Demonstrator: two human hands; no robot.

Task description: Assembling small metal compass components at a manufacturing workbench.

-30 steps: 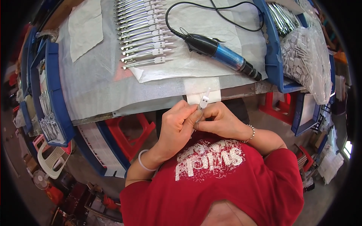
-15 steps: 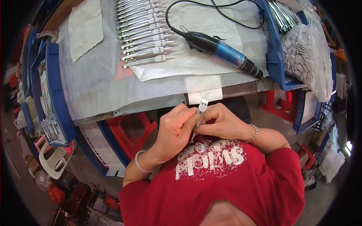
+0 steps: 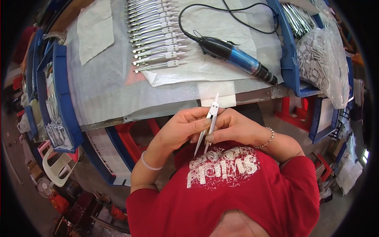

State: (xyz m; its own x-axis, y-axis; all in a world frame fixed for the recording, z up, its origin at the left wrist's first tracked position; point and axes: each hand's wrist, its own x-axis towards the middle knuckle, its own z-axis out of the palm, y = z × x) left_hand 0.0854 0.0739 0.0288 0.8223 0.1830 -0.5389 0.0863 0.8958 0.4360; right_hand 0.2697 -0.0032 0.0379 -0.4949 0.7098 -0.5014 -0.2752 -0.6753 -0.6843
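Observation:
In front of my chest, a silvery drawing compass (image 3: 214,109) points its pale head away from me. Its two legs hang toward my shirt, parted in a narrow V. My left hand (image 3: 181,128) pinches one leg between thumb and fingers. From the other side, my right hand (image 3: 237,128) has its thumb and bent fingers closed on the second leg. Some fingertips are hidden behind the compass. On the table beyond lies a row of similar compasses (image 3: 170,48), side by side with their pale heads to the right.
A blue and black electric screwdriver (image 3: 241,59) with a cord lies right of the row. At right, a blue bin (image 3: 289,59) holds metal legs and a bag of small pale parts (image 3: 312,59). Another blue bin (image 3: 65,98) with metal parts stands left. Red stools (image 3: 294,112) are below.
The compass has turned a little and its legs now show spread apart below my hands. My left hand has shifted its grip, fingers less curled. The whole view has shifted slightly.

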